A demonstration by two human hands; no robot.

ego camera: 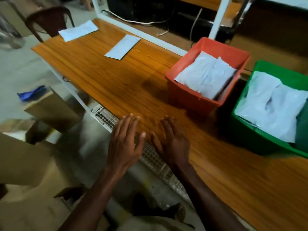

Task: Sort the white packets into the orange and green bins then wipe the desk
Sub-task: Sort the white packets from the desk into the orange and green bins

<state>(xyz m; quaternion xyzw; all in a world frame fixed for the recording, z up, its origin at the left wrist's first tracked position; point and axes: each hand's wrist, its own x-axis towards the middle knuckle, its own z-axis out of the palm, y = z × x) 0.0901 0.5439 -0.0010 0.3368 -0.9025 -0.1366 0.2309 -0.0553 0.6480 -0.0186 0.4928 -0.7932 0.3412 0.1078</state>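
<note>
Status: sorting is largely complete but not finished; wiping has not begun, as far as can be judged.

Sorted items. The orange bin (pixel 206 75) stands on the counter (pixel 116 84) at about 2 o'clock from the hands. It holds a stack of white packets (pixel 205 75) reaching nearly to its rim. The green bin (pixel 246 130) stands just beside it, at about 3 o'clock, and also holds white packets (pixel 273 104), piled loosely. A dark green item lies at the right edge of that bin; what it is cannot be told.

Remaining items. Two flat white packets remain on the counter, well apart from both bins. The nearer packet (pixel 123 46) lies at about 12 o'clock from the hands. The far packet (pixel 78 30) lies at about 11 o'clock, near the far end of the counter and close to a dark chair (pixel 48 20).

Hands. The left hand (pixel 125 144) hangs over the near edge of the counter, fingers (pixel 126 125) spread and holding nothing. The right hand (pixel 173 142) is just beside it, over the counter surface, fingers also spread and empty. Whether either palm touches the wood cannot be told; the frame is blurred.

Outstanding steps, by judgement: place the two remaining packets in a bin, then wipe the counter. No cloth can be identified on the counter. A blue item (pixel 31 94) lies below the counter at about 9 o'clock; whether it is a cloth cannot be told.
</note>
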